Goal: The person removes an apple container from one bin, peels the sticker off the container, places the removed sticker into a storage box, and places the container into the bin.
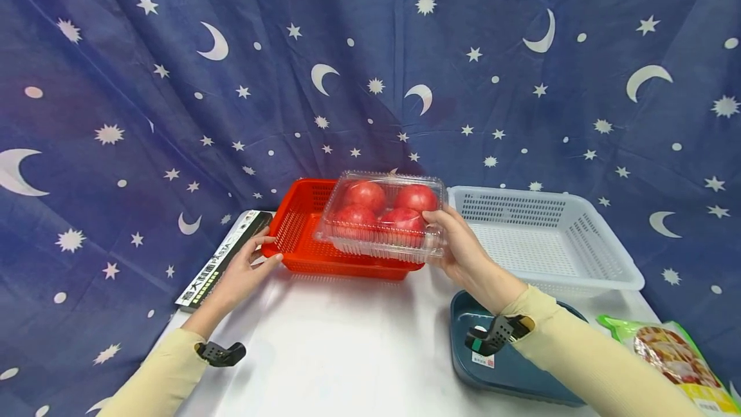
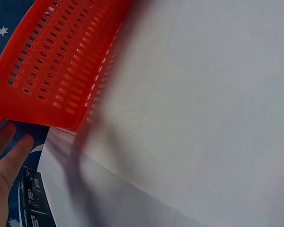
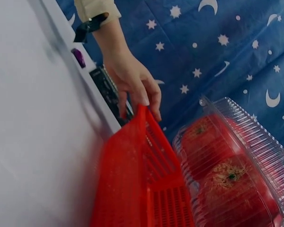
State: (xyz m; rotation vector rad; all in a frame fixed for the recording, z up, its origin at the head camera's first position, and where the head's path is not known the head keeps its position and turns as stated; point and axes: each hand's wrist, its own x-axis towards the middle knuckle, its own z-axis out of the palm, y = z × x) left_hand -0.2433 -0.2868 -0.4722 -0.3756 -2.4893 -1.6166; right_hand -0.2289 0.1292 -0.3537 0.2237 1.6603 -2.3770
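Observation:
My right hand grips the right end of a clear plastic clamshell box, thumb on the near side. Several round red fruits that look like apples show through its lid; in the right wrist view their stem ends are brownish. The box is held tilted above the red slotted basket, covering much of its inside. My left hand pinches the basket's near left corner, thumb and fingers on either side of the rim. The right wrist view shows that hold on the corner.
Right of the red basket stands a white slotted basket. A dark blue tub lies partly under my right forearm, with a green and yellow food packet beyond it. A black and white pasta box lies left. A star-patterned curtain hangs behind.

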